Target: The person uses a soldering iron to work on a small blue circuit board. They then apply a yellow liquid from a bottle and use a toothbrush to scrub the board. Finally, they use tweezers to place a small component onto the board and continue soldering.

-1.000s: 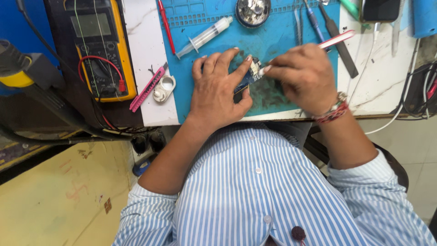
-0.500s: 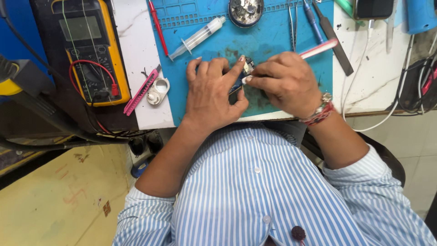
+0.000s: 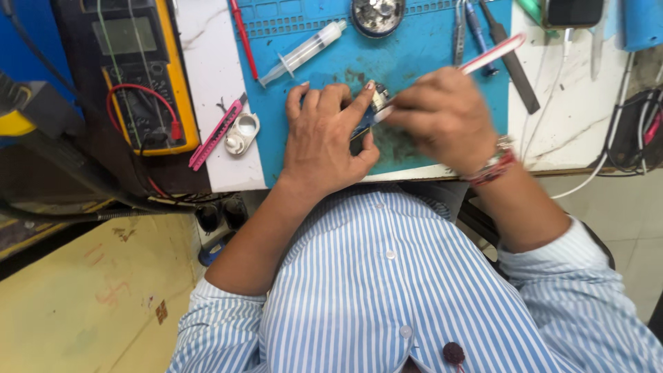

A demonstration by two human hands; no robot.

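Note:
My left hand point(image 3: 324, 138) presses down on a small dark circuit board point(image 3: 368, 119) that lies on the blue work mat point(image 3: 311, 83); its fingers pin the board at the edge. My right hand point(image 3: 445, 117) grips a pink-and-white brush point(image 3: 483, 59) like a pen, its head touching the board near my left forefinger. The board is mostly hidden under both hands. A red thread band circles my right wrist.
A yellow multimeter point(image 3: 138, 76) with red lead sits at the left. A pink cutter point(image 3: 214, 135), a white clip point(image 3: 242, 135), a syringe point(image 3: 304, 52), a red probe point(image 3: 243, 31), a round metal tin point(image 3: 376, 14) and tweezers and screwdrivers point(image 3: 476, 27) lie around. Cables hang at the right.
Both hands have stayed on the board; the brush in my right hand has shifted slightly across it. The camera view has drifted a little.

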